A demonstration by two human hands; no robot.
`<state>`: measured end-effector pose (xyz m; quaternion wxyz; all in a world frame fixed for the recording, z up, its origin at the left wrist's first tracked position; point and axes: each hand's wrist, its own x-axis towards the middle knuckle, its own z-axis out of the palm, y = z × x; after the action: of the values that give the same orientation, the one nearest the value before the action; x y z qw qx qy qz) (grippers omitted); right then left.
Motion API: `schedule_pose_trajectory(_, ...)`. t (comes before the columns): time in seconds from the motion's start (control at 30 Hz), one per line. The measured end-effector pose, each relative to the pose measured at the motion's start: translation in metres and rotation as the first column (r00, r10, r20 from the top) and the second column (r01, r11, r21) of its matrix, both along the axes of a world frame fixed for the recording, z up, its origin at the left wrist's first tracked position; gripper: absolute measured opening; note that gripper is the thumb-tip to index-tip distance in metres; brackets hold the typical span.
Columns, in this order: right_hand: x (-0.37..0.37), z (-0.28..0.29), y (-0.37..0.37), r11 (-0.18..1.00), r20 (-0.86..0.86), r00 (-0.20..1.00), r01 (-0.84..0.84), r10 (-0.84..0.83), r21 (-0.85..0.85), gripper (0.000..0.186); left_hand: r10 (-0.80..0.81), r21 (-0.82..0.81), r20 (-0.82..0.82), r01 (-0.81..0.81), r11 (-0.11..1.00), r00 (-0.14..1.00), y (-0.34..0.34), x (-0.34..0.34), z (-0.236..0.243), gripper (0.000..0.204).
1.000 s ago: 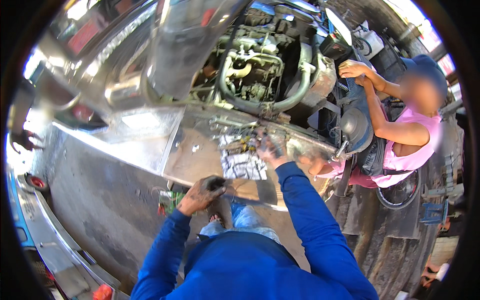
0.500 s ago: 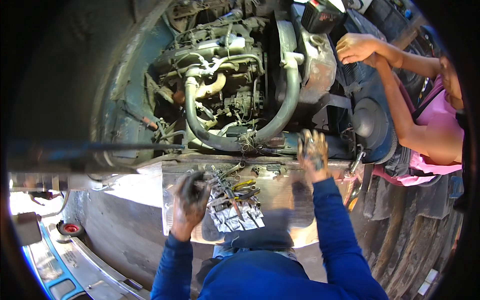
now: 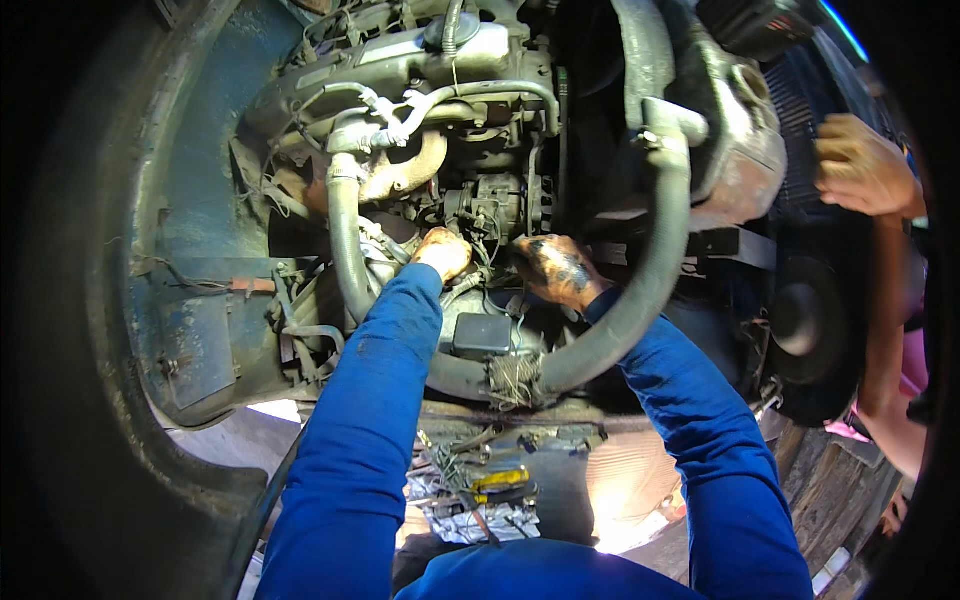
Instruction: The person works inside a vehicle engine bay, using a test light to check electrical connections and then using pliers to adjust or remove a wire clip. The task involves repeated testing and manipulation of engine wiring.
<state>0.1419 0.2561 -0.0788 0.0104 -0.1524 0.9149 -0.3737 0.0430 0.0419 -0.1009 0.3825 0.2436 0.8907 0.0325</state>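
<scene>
Both my hands are inside the engine bay, just below the alternator (image 3: 497, 203) with its thin wires. My left hand (image 3: 444, 254) is closed, knuckles up, beside the wires; its fingertips are hidden, so whatever it grips does not show. My right hand (image 3: 562, 272), blackened with grease, has curled fingers close to the alternator's lower right side; I cannot make out what is in them. A thick grey hose (image 3: 668, 235) loops around both hands. My left sleeve lies over the hose, while the right forearm passes beneath it.
The engine's valve cover (image 3: 440, 52) is at the top. Wire binds the hose near a small black box (image 3: 482, 333). Several tools, including yellow-handled pliers (image 3: 500, 480), lie on the ledge before me. Another person's hand (image 3: 865, 168) rests at the right edge.
I have leaned forward over the engine. Both my hands have moved from above the front ledge and tools into the bay inside the hose loop, and their fingers have closed.
</scene>
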Motion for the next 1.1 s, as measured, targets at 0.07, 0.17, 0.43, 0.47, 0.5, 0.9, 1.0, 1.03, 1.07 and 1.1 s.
schedule_pose_trajectory(0.07, -0.015, -0.011, -0.013, 0.979, 0.086, 0.996, -0.036, 0.019, 0.200, 0.021, 0.203, -0.040, 0.095, -0.200, 0.979, 0.975, 0.002, -0.006, -0.019, 0.029)
schedule_pose_trajectory(0.17, -0.027, -0.023, -0.024, 0.926, 0.262, 0.965, -0.104, 0.006, 0.364, 0.025, 0.101, 0.076, -0.017, -0.099, 0.992, 0.995, -0.004, -0.006, -0.032, 0.023)
schedule_pose_trajectory(0.43, -0.020, -0.051, -0.028, 0.850, 0.487, 0.857, -0.377, 0.169, 0.368, 0.033, 0.739, 0.075, 0.601, -0.943, 0.325, 0.303, 0.013, 0.008, -0.038, 0.019)
schedule_pose_trajectory(0.47, -0.020, -0.054, -0.026, 0.850, 0.515, 0.844, -0.375, 0.148, 0.369, 0.034, 0.759, 0.096, 0.543, -0.924, 0.370, 0.360, 0.013, 0.008, -0.041, 0.021)
schedule_pose_trajectory(0.5, -0.020, -0.056, -0.025, 0.858, 0.530, 0.838, -0.362, 0.128, 0.365, 0.035, 0.774, 0.117, 0.476, -0.903, 0.415, 0.417, 0.013, 0.009, -0.046, 0.025)
schedule_pose_trajectory(0.9, -0.021, -0.037, -0.023, 0.934, 0.528, 0.848, -0.225, 0.047, 0.278, 0.041, 0.643, 0.186, 0.485, -0.788, 0.586, 0.593, -0.004, 0.012, -0.084, 0.022)
schedule_pose_trajectory(1.0, -0.020, -0.031, -0.024, 0.943, 0.530, 0.841, -0.081, -0.110, 0.324, 0.046, 0.756, 0.050, 0.516, -0.895, 0.443, 0.403, 0.000, 0.018, -0.061, 0.023)
schedule_pose_trajectory(1.03, -0.021, -0.030, -0.024, 0.952, 0.488, 0.863, -0.028, -0.130, 0.304, 0.047, 0.736, 0.096, 0.520, -0.886, 0.453, 0.433, 0.000, 0.018, -0.052, 0.024)
schedule_pose_trajectory(1.07, -0.020, -0.029, -0.025, 0.958, 0.405, 0.894, 0.078, -0.190, 0.277, 0.038, 0.746, 0.082, 0.512, -0.889, 0.451, 0.425, 0.003, 0.019, -0.045, 0.022)
schedule_pose_trajectory(1.1, -0.021, -0.029, -0.024, 0.965, 0.407, 0.894, 0.089, -0.186, 0.246, 0.038, 0.756, 0.064, 0.505, -0.891, 0.449, 0.417, 0.005, 0.019, -0.037, 0.021)
